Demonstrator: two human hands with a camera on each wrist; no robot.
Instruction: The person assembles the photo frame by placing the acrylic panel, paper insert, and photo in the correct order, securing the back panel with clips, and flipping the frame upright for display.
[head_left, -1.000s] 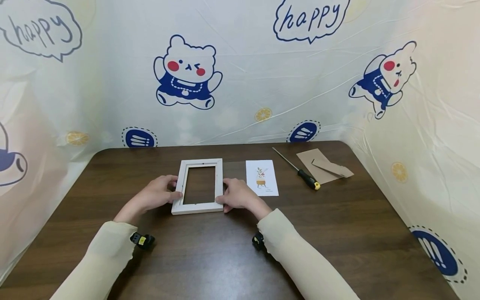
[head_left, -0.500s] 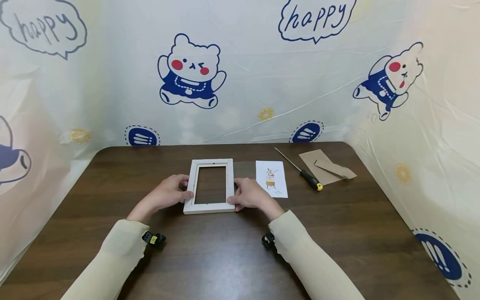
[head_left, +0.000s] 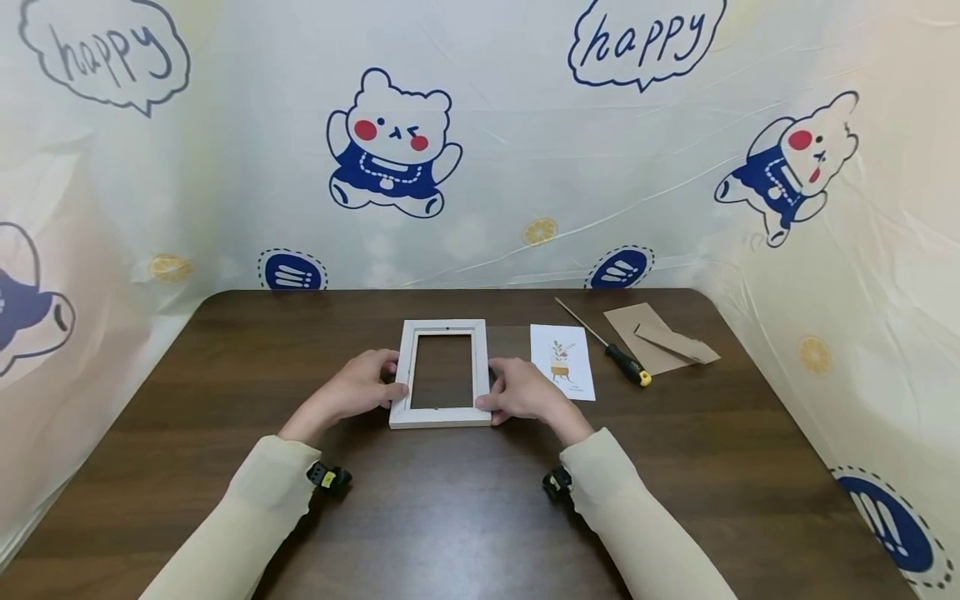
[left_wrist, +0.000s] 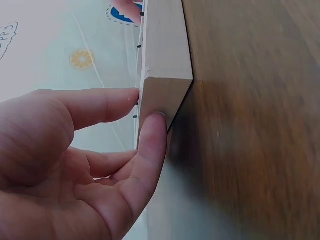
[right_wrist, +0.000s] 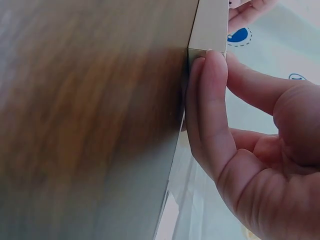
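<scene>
A white picture frame (head_left: 441, 417) lies on the dark wood table, and the tabletop shows through its opening. My left hand (head_left: 358, 387) grips its left side, thumb on the upper face and fingertips against the outer edge. On the opposite side my right hand (head_left: 525, 390) holds the frame the same way. Both wrist views show the fingers pressed on the frame's pale side (left_wrist: 167, 47) close over the tabletop. Just right of the right hand lies a white card (head_left: 564, 354) with a plant drawing; the hand overlaps its left edge in the head view.
A screwdriver (head_left: 626, 363) with a black and yellow handle lies right of the card. Beside it rests a brown board (head_left: 637, 321) with a narrow flap (head_left: 675, 343) across it. A patterned sheet (head_left: 495, 167) hangs behind the table and along its sides.
Both hands have slid the frame to the right along the table. The card has shifted right too, nearer the screwdriver. The head view has turned slightly left.
</scene>
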